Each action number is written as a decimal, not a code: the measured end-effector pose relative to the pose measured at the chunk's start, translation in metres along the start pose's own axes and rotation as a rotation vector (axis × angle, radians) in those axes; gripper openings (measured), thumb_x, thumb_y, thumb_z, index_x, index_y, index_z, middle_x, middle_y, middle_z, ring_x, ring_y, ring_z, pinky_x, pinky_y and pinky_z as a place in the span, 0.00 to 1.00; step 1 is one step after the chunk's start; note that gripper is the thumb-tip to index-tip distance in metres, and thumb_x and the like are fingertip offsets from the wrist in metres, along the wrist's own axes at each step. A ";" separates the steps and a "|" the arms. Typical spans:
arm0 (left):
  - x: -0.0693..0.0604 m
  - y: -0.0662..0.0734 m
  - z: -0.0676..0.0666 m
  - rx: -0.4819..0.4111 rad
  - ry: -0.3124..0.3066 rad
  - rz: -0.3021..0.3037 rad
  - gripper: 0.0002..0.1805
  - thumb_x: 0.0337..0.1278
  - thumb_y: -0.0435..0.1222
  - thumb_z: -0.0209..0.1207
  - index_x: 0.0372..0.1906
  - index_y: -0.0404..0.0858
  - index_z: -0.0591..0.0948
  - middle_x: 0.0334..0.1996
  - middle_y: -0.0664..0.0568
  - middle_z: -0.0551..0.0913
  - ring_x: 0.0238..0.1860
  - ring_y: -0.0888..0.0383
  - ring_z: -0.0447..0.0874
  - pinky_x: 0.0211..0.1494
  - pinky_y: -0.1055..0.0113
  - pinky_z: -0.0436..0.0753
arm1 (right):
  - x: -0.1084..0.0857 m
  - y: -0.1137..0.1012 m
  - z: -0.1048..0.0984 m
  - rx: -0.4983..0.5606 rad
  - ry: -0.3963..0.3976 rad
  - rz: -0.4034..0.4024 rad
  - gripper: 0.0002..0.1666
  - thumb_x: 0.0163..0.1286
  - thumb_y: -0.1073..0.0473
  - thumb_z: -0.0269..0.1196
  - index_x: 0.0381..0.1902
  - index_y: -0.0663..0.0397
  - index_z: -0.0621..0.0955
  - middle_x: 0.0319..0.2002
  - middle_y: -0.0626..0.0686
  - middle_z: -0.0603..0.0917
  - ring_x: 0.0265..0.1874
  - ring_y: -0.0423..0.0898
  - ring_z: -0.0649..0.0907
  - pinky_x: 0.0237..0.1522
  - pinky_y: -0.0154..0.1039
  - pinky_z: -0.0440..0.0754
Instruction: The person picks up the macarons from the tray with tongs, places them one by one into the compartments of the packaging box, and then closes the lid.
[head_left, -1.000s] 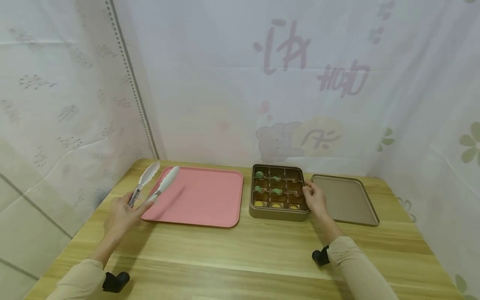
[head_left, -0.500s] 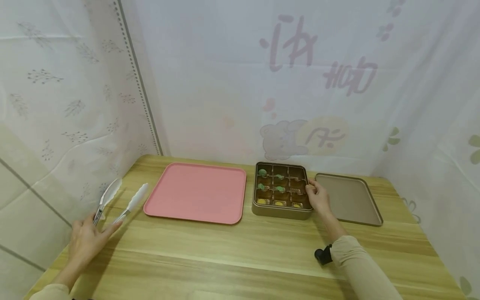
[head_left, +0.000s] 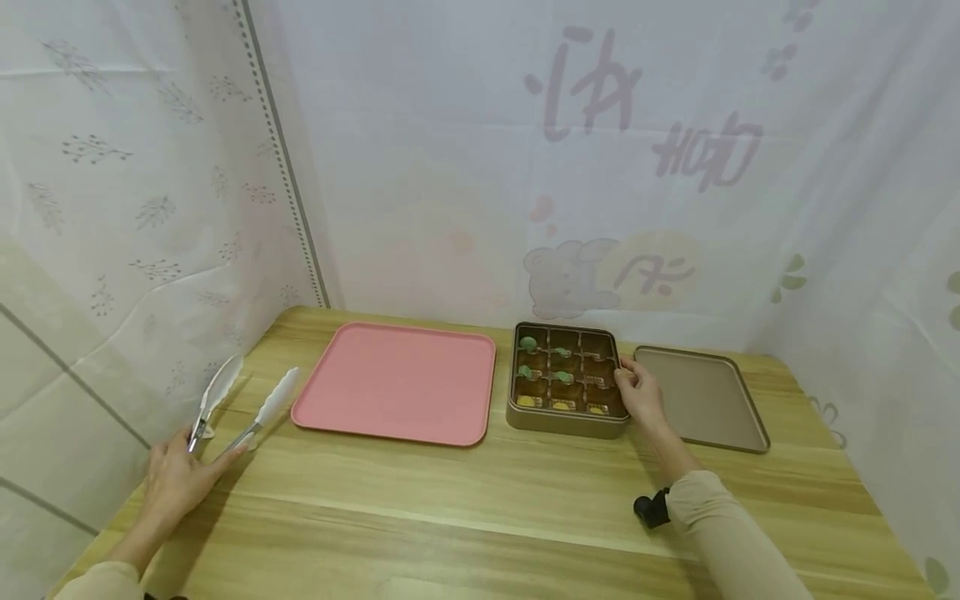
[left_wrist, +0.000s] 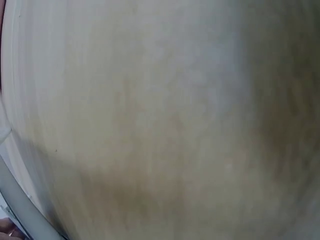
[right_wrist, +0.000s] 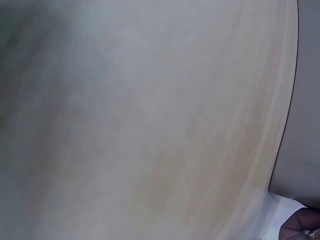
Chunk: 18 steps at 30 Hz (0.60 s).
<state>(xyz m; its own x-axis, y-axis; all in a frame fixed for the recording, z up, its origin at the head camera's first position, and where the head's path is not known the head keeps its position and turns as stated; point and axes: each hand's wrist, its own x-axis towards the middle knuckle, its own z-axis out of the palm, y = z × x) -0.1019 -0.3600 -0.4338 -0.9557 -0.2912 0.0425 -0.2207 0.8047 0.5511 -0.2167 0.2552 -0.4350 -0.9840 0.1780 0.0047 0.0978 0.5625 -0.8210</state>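
Note:
At the table's left edge, my left hand (head_left: 174,482) holds a pair of tongs (head_left: 273,397) low over the tabletop, thumb on one arm and fingers by the other. The tongs' pale scalloped tips stand wide apart. My right hand (head_left: 640,395) pinches the right rim of a bronze-coloured tin box (head_left: 567,423), thumb on top. A divided brown insert fills the box; green pieces (head_left: 528,343) and yellow pieces (head_left: 561,406) sit in several compartments, others show none. In the right wrist view, the box wall (right_wrist: 305,110) and curled fingers (right_wrist: 301,222) show at the right edge.
Left of the box lies a flat pink tray (head_left: 401,383) with nothing on it. The bronze-coloured lid (head_left: 705,398) lies right of the box, partly behind the right hand. Printed curtains (head_left: 420,167) close off the table's back and sides.
My left hand carried the tongs left and nearer, away from the pink tray, then stayed almost still over the last half second. My right hand kept its place on the box rim.

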 end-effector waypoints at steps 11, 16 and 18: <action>-0.003 -0.002 -0.010 0.044 0.097 0.069 0.43 0.51 0.55 0.62 0.46 0.17 0.64 0.41 0.18 0.65 0.48 0.22 0.55 0.50 0.34 0.55 | 0.007 0.000 0.003 0.084 -0.063 -0.066 0.30 0.74 0.52 0.50 0.66 0.65 0.66 0.47 0.65 0.78 0.36 0.48 0.77 0.31 0.33 0.74; 0.001 0.044 -0.004 -0.055 0.168 0.238 0.43 0.59 0.44 0.59 0.65 0.17 0.55 0.54 0.16 0.62 0.55 0.23 0.57 0.56 0.33 0.56 | 0.000 0.001 -0.011 0.100 -0.053 -0.040 0.29 0.75 0.52 0.48 0.66 0.66 0.65 0.29 0.56 0.74 0.19 0.40 0.69 0.20 0.33 0.68; 0.003 0.075 0.005 -0.151 0.140 0.307 0.38 0.60 0.40 0.59 0.65 0.20 0.59 0.54 0.21 0.66 0.54 0.34 0.66 0.58 0.50 0.69 | -0.004 0.002 -0.020 0.086 -0.051 -0.036 0.29 0.75 0.52 0.48 0.65 0.67 0.65 0.26 0.55 0.72 0.16 0.39 0.67 0.18 0.32 0.67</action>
<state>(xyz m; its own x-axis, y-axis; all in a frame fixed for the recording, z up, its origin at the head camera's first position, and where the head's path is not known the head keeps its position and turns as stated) -0.1220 -0.2978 -0.3969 -0.9346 -0.1245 0.3333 0.1138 0.7830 0.6115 -0.2091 0.2719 -0.4257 -0.9932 0.1159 0.0080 0.0509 0.4963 -0.8667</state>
